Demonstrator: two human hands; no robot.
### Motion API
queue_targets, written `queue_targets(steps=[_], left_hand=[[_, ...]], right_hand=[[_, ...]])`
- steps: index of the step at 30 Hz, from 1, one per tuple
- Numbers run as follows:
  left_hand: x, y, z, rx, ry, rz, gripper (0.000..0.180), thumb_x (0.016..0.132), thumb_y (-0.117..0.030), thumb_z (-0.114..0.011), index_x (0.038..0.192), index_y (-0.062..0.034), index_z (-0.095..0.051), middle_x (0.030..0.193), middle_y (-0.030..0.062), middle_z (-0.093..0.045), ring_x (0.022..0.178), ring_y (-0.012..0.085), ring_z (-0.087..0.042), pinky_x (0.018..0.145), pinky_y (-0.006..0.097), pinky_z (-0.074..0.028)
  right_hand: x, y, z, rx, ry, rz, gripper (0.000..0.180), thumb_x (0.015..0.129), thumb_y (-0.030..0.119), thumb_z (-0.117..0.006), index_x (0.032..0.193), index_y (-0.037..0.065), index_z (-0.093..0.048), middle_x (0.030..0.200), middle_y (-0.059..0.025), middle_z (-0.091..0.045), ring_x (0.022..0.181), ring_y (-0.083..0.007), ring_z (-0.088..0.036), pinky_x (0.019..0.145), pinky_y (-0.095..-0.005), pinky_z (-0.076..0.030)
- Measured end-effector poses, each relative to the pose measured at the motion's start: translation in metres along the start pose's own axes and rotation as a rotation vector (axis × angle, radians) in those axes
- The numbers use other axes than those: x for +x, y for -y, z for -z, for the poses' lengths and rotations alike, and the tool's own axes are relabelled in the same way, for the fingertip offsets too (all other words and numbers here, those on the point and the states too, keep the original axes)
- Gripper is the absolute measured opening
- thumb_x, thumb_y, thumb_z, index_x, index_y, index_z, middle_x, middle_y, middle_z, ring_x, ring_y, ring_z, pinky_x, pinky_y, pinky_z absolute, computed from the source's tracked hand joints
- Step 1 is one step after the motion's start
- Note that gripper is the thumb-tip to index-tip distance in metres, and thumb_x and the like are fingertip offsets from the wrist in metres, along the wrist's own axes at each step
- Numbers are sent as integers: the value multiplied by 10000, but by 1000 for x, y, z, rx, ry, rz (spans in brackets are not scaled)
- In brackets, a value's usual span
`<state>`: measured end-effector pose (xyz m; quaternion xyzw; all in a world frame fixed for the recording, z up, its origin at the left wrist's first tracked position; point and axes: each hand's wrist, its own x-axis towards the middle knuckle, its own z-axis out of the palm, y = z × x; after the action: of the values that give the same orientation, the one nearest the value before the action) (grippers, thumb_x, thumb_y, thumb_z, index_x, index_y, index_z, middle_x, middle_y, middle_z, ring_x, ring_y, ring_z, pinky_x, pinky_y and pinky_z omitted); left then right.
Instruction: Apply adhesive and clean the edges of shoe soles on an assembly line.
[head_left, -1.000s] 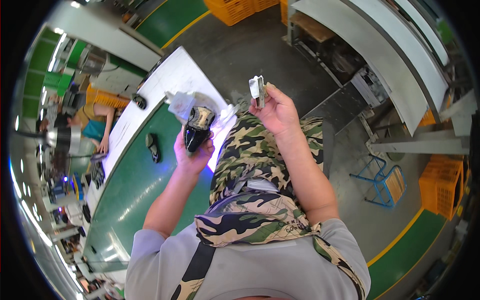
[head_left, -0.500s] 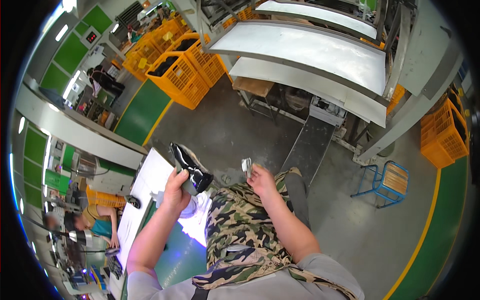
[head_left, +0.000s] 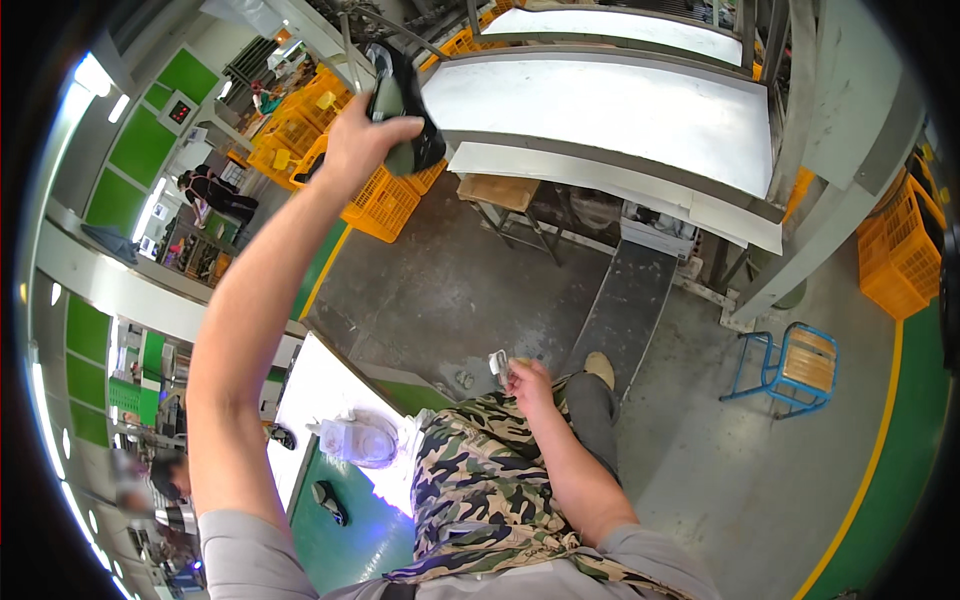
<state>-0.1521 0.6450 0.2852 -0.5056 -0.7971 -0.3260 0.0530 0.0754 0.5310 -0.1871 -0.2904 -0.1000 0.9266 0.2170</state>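
Observation:
My left hand [head_left: 362, 145] grips a glossy black shoe [head_left: 402, 90] with a grey-green sole, held up at arm's length near the left end of the white-topped rack [head_left: 600, 105]. Low in front of my camouflage apron [head_left: 475, 460], my right hand [head_left: 532, 382] pinches a small silver and whitish object [head_left: 499, 366]; its exact kind is unclear. On the bench to my left stands a translucent plastic container [head_left: 357, 441]. A second black shoe [head_left: 329, 502] lies on the bench's green surface, and another dark shoe [head_left: 283, 436] sits farther left.
Yellow crates [head_left: 383, 205] stand behind the raised shoe; more crates [head_left: 900, 250] are at the far right. A blue-framed stool [head_left: 808, 358] stands on the floor at right. A wooden-topped stool [head_left: 497, 192] is under the rack, beside a dark ramp [head_left: 628, 300]. Other people work at left.
My left arm has stretched forward and up, carrying the shoe from above the bench to the rack's left end. My right hand has dropped slightly, still holding the small object.

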Motion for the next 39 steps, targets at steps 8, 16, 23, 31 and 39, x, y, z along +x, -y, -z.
queue_targets(steps=[8,16,23,31,39], left_hand=[[86,-76,-58,553,7,-223,673,756,-422,-756,1249,11,-606,1117,214,-691,1065,298,-673,927,350,-509],[69,-65,-114,645,38,-85,467,779,-292,-690,1142,-10,-605,1058,272,-679,1040,391,-660,886,467,-529],[11,-17,-109,83,-71,-236,494,837,-240,-713,1263,-17,-603,1185,210,-674,1106,316,-650,953,392,-508],[-305,64,-33,-112,89,-55,120,847,-96,-721,916,-4,-684,1067,145,-688,1029,275,-661,910,354,-512],[-466,78,7,-395,-32,347,79,805,-36,-723,862,2,-682,917,93,-667,912,210,-633,856,319,-489]], right_hand=[[-2,2,-10,57,-22,16,158,880,145,-729,973,118,-605,876,-11,-671,748,-131,-623,627,-292,-463],[-1,-7,1,44,46,-3,144,907,121,-680,1009,113,-579,882,-20,-667,736,-150,-625,656,-332,-510],[10,6,-2,72,20,-22,145,917,119,-672,1025,104,-577,912,-42,-678,772,-175,-657,689,-352,-530],[-9,9,-19,54,267,144,159,888,44,-677,1001,88,-575,946,-55,-656,833,-166,-619,764,-336,-512],[-75,18,-70,-181,517,315,159,888,-36,-649,967,89,-591,1110,-130,-673,1077,-208,-625,981,-360,-471]])
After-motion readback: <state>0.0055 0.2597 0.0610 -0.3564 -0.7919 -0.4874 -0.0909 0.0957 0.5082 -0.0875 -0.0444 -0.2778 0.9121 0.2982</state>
